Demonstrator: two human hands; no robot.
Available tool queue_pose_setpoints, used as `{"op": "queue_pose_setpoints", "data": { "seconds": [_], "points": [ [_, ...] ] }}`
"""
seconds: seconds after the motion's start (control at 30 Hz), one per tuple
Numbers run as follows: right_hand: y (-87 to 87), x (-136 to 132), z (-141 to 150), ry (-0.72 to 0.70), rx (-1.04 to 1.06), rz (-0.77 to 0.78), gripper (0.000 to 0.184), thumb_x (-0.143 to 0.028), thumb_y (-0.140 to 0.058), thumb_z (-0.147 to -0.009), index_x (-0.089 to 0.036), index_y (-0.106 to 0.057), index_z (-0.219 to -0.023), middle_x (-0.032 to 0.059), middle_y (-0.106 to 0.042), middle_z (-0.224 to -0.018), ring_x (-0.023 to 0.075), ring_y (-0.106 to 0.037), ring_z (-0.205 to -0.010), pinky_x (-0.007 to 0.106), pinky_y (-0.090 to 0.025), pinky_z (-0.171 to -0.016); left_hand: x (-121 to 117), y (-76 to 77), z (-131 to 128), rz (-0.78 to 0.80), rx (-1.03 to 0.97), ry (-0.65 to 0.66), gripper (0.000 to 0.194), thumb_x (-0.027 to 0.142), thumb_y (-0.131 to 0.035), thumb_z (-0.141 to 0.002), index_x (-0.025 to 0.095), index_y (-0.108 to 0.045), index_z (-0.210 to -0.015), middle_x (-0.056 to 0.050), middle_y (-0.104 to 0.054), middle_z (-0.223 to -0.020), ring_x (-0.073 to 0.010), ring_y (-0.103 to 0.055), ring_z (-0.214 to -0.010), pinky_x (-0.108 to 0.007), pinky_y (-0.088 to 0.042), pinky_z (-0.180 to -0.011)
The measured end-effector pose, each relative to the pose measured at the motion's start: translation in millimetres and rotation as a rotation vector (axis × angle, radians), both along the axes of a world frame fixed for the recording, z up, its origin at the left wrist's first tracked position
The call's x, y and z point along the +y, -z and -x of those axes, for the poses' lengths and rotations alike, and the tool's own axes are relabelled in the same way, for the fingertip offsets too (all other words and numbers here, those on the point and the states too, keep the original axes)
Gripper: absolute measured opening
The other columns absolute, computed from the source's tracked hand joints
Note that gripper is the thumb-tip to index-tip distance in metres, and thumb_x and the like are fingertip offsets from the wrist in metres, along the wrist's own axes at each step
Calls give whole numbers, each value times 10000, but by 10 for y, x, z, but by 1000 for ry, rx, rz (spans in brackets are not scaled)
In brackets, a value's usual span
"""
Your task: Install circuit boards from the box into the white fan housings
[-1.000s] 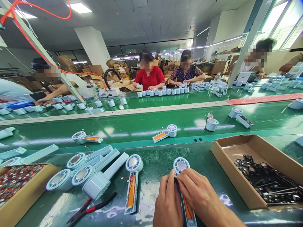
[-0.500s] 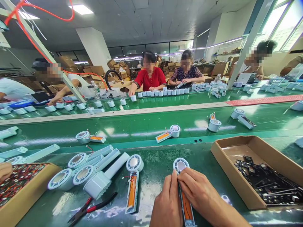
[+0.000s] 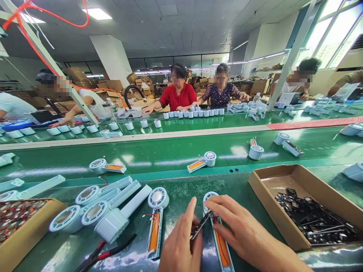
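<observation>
A pale blue handheld fan point(image 3: 209, 197) lies in front of me, its handle uncovered, with an orange battery point(image 3: 223, 247) and thin wires inside. My left hand point(image 3: 179, 241), just left of the handle, has its fingers closed round a small black circuit board point(image 3: 200, 226) held at a tilt. Across the neck of the fan rests my right hand point(image 3: 241, 226), its thumb and fingers closed about the neck near the wires and the board's upper end. Its fingertips partly cover the fan head. A second uncovered fan point(image 3: 158, 198) lies to the left.
On the right, a cardboard box point(image 3: 279, 221) holds black circuit boards. Another box point(image 3: 34, 230) with red-and-black wired parts stands at left. Cutters point(image 3: 99, 257) lie near several stacked fans point(image 3: 95, 211). Beyond runs a green conveyor point(image 3: 159, 151) carrying fans; co-workers sit across it.
My left hand has drawn left from the fan, bringing the circuit board into sight. My right hand's fingers have spread slightly over the neck. A co-worker's hand at the left box has left view.
</observation>
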State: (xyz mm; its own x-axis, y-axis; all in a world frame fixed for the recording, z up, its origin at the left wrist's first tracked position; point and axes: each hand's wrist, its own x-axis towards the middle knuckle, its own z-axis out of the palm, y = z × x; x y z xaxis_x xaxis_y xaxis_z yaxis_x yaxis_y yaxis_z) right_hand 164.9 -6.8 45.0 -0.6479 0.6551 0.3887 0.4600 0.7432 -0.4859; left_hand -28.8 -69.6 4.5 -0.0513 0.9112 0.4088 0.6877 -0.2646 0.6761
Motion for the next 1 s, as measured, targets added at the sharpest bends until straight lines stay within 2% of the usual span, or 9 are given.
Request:
{"op": "queue_pose_setpoints", "data": {
  "seconds": [0.1, 0.2, 0.3, 0.43, 0.5, 0.63, 0.77, 0.87, 1.0],
  "points": [
    [-219, 48, 23, -143, -100, -36, 413, -54, -479, -969, -234, -536, -1336, 74, -704, -1116, 214, -665, -1006, 361, -557, -928, 102, -117, -27, 17, -92, 56, 655, 129, -510, -934, 406, -371, -1511, 18, -722, -1091, -159, -703, -917, -276, -562, -873],
    [-225, 116, -10, -17, 4, 7, 524, -66, -459, -957, -245, -432, -1449, 68, -701, -1117, 195, -676, -955, 339, -576, -864, 318, -138, -27, 197, -257, 186, 623, 255, -651, -916, 379, -427, -1484, -55, -540, -1429, -148, -678, -858, -283, -582, -755],
    [-73, 119, -101, 199, 199, 108, 524, -80, -489, -895, -256, -470, -1389, 52, -692, -1105, 167, -686, -851, 300, -582, -772, 515, -44, -34, 382, -335, 373, 750, 267, -824, -784, 366, -493, -1450, -95, -299, -1613, -106, -637, -740, -288, -570, -693],
    [197, 35, -278, 360, 376, 529, 144, -255, -636, -879, -225, -581, -1009, -22, -678, -735, 140, -635, -537, 253, -538, -540, 588, 84, -71, 391, -330, 398, 614, 252, -803, -808, 369, -582, -1369, -59, -417, -1539, -104, -602, -742, -271, -534, -711],
    [325, 12, -383, 420, 356, 614, 190, -363, -712, -859, -221, -587, -879, -36, -652, -646, 151, -636, -532, 252, -519, -527, 575, 105, -83, 383, -344, 373, 565, 284, -779, -834, 380, -584, -1356, -42, -435, -1514, -99, -587, -733, -261, -519, -701],
    [428, 20, -556, 380, 68, 201, 270, -393, -724, -886, -219, -616, -709, -14, -650, -686, 160, -624, -631, 260, -480, -573, 550, 122, -99, 386, -352, 329, 518, 270, -750, -852, 376, -591, -1334, -36, -445, -1514, -107, -595, -738, -271, -511, -718],
    [237, -30, -575, 154, -177, -169, 234, -254, -595, -974, -256, -664, -1197, 23, -682, -822, 184, -642, -687, 283, -520, -635, 534, 159, -117, 376, -356, 313, 515, 262, -728, -863, 369, -580, -1345, -43, -436, -1535, -110, -589, -722, -281, -518, -708],
    [107, -116, -523, 26, -301, -260, 494, -146, -504, -954, -260, -517, -1434, 71, -693, -992, 195, -672, -726, 298, -567, -679, 521, 168, -133, 361, -389, 299, 507, 260, -713, -872, 357, -581, -1352, -61, -444, -1531, -118, -609, -728, -277, -533, -674],
    [217, -223, -458, 86, -240, -219, 456, -153, -414, -998, -194, -492, -1445, 119, -677, -1081, 195, -708, -768, 276, -588, -649, 506, 145, -166, 307, -442, 247, 484, 267, -732, -841, 329, -636, -1311, -87, -515, -1488, -138, -639, -706, -292, -566, -634]
  ]
}}
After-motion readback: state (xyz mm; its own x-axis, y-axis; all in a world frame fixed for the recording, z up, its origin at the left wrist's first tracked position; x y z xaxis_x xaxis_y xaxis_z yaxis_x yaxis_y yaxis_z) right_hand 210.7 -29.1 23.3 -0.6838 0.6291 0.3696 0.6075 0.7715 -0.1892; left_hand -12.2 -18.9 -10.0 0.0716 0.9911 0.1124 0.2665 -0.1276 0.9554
